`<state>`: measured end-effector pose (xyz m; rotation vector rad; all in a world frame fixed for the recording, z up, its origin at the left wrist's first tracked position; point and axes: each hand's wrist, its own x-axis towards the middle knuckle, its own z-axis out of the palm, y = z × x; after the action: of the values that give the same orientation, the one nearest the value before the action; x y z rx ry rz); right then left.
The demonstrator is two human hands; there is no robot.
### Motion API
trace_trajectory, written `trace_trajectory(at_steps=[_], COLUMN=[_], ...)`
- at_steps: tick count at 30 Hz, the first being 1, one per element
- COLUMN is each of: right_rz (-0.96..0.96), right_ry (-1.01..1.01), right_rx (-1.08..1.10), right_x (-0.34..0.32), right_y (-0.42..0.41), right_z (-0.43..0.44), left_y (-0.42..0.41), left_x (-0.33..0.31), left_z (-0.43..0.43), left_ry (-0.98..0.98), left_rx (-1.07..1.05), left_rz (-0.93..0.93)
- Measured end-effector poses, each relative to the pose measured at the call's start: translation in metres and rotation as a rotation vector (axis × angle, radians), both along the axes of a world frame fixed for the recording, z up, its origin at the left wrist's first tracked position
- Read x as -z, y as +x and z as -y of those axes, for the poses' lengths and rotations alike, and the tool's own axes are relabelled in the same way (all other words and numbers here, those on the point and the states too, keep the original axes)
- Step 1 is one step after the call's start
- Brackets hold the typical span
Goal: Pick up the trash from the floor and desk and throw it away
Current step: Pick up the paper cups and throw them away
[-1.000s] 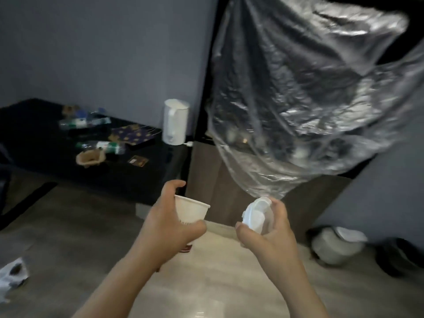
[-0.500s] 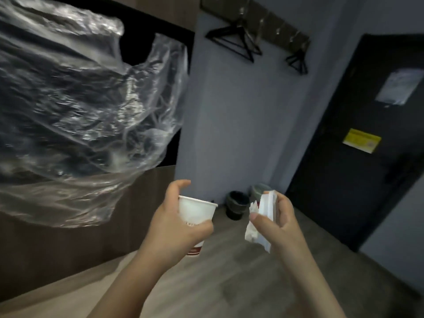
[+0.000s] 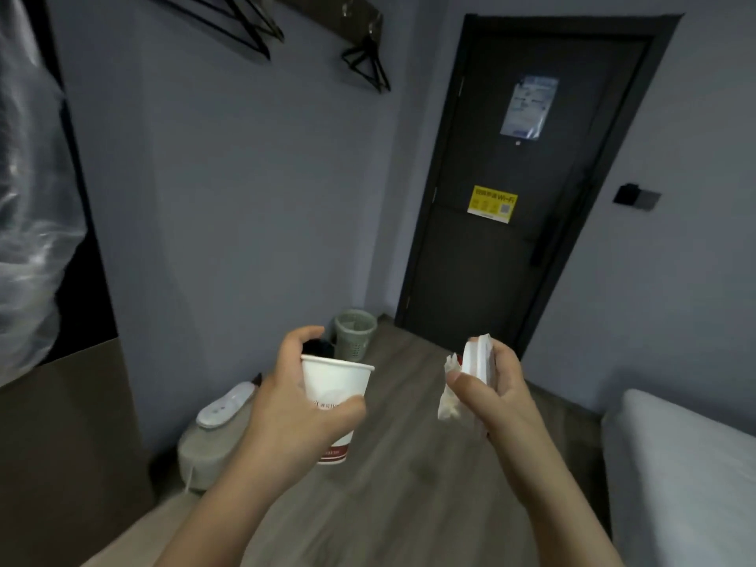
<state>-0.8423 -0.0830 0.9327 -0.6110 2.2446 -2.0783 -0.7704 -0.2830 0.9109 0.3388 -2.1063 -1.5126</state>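
Observation:
My left hand (image 3: 286, 407) grips a white paper cup (image 3: 333, 386) with a red band near its base, held upright at chest height. A white plastic lid (image 3: 476, 360) and a crumpled white tissue (image 3: 450, 396) sit together in my right hand (image 3: 497, 386), a little to the right of the cup. Against the far wall stand a pale green mesh waste basket (image 3: 356, 331) and a black bin (image 3: 321, 347), the black one mostly hidden behind my left thumb and the cup.
A grey round appliance with a white lid (image 3: 212, 435) sits on the floor by the wall. A dark door (image 3: 515, 198) closes the far end. A white bed corner (image 3: 675, 464) is at right, a brown panel (image 3: 61, 444) and clear plastic sheet (image 3: 24, 198) at left.
The view has swung right, away from the black desk and the plastic sheet, onto the door and the bins. Both hands keep the same hold on cup, lid and tissue.

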Motion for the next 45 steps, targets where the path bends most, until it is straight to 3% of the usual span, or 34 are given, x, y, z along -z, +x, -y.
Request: trace_trajectory(at_steps=[8, 19, 34, 45], right_rz=[0.037, 0.185, 0.246, 0.361], right_ry=[0.036, -0.025, 0.008, 0.137], right_rx=[0.082, 0.035, -0.108, -0.111], right_x=[0.010, 0.053, 0.079, 0.124], right_y=[-0.128, -0.309, -0.620, -0.792], right_z=[0.080, 0.127, 0.191, 0.304], left_y=[-0.143, -0.324, -0.594, -0.755], left_x=[0.000, 0.036, 0.064, 0.114], left_z=[0.101, 0.154, 0.213, 0.337], left_ry=[0.024, -0.021, -0.017, 0.001], left_rx=[0.035, 0.055, -0.110, -0.196], left_rz=[0.041, 0.111, 0.201, 0.334])
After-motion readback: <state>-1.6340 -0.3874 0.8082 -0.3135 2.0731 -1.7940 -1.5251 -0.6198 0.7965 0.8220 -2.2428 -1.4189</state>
